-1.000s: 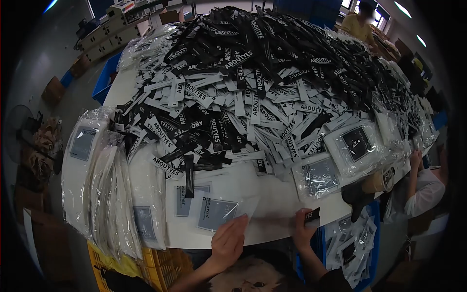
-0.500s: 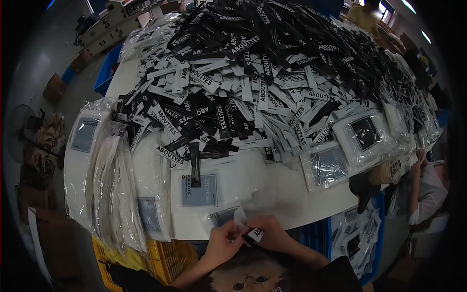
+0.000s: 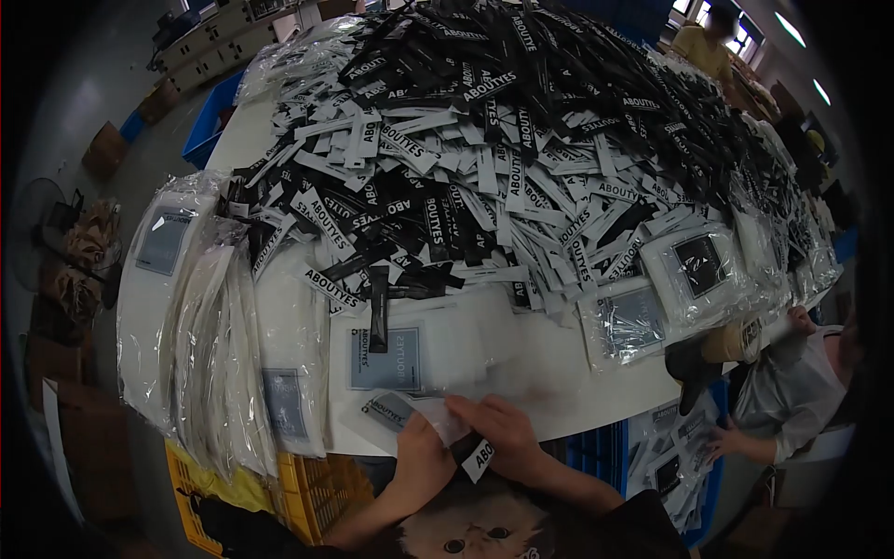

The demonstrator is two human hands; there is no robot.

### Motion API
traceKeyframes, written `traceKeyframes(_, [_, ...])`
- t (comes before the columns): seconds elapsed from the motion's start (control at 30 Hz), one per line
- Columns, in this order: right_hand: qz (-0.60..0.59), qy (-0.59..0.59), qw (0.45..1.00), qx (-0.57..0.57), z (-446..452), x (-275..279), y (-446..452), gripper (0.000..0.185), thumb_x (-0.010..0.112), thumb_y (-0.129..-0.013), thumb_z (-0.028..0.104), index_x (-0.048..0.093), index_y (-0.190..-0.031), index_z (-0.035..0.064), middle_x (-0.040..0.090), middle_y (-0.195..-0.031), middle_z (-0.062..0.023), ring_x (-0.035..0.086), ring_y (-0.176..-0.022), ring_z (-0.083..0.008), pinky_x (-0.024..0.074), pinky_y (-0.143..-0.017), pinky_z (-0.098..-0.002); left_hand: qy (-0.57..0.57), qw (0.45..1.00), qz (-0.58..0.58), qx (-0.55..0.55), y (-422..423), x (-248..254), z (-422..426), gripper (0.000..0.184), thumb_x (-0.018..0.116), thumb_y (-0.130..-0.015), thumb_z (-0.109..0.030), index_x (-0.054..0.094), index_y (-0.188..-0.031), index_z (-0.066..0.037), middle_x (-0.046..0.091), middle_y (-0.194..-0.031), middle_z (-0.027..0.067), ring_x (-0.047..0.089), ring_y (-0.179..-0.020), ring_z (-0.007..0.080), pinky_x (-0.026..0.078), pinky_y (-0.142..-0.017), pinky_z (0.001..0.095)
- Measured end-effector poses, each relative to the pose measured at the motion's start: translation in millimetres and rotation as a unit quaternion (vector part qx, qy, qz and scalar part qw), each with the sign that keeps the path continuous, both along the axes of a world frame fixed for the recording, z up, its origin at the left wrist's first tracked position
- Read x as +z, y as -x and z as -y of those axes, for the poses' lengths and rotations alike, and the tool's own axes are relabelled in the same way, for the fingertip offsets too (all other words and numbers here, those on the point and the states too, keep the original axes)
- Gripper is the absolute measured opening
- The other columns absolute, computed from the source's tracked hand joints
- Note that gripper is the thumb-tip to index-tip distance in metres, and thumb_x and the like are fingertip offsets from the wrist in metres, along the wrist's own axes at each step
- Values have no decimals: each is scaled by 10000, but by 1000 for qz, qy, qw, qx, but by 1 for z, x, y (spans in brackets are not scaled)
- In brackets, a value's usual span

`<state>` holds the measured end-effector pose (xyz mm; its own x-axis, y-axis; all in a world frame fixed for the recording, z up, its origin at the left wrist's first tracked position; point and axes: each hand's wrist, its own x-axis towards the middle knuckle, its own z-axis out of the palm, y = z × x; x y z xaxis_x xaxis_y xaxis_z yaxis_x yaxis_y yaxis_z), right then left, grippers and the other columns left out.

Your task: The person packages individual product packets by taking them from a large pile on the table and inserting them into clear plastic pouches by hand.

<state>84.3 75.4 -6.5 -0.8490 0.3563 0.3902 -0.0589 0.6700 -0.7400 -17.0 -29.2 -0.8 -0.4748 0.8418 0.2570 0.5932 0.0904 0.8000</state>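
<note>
At the table's front edge, my left hand (image 3: pixel 424 458) is closed on a translucent bag (image 3: pixel 380 410) with a grey ABOUTYES label. Beside it, my right hand (image 3: pixel 503 436) pinches the bag's raised edge and also holds a black and white ABOUTYES packet (image 3: pixel 479 459), which hangs below the fingers. Just beyond my hands lies a stack of frosted bags (image 3: pixel 447 340), the top one showing a grey printed panel. A large pile of black and white ABOUTYES packets (image 3: pixel 503 177) rises behind it.
Plastic-wrapped bag bundles (image 3: pixel 200 345) line the left side. More wrapped packs (image 3: pixel 694 265) and a cup (image 3: pixel 731 343) are at the right. A yellow crate (image 3: pixel 312 494) and a blue bin (image 3: pixel 712 484) stand below the edge. A co-worker's hand (image 3: pixel 731 443) reaches into the bin.
My right hand has come from the right with the packet to meet my left hand at the bag. The co-worker's hand now reaches to the blue bin.
</note>
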Motion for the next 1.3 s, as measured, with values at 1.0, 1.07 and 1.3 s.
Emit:
traceKeyframes(1.0, [41,251,964,-75,-22,-4,-55,284,486,-855,5,463,-1137,21,577,-1043,-153,551,-968,-192,431,-825,-296,111,990,-86,-32,-3,11,-8,926,783,-560,-296,322,-1286,46,406,-1183,185,418,-1027,325,303,-881,417])
traceKeyframes(1.07, [-99,459,874,-125,-17,-1,-48,252,442,-902,71,461,-1145,5,537,-1155,-198,505,-1107,-256,381,-957,-369,144,984,-89,-63,-4,11,-9,975,801,-538,-279,287,-1307,30,381,-1196,181,364,-1097,328,291,-927,405])
traceKeyframes(1.3, [-65,540,839,17,-7,13,-16,322,401,-933,124,462,-1220,-7,440,-1310,-135,358,-1255,-212,249,-1047,-346,27,995,-76,-57,-13,10,-6,984,797,-532,-280,288,-1323,9,416,-1169,173,406,-1031,326,279,-884,425])
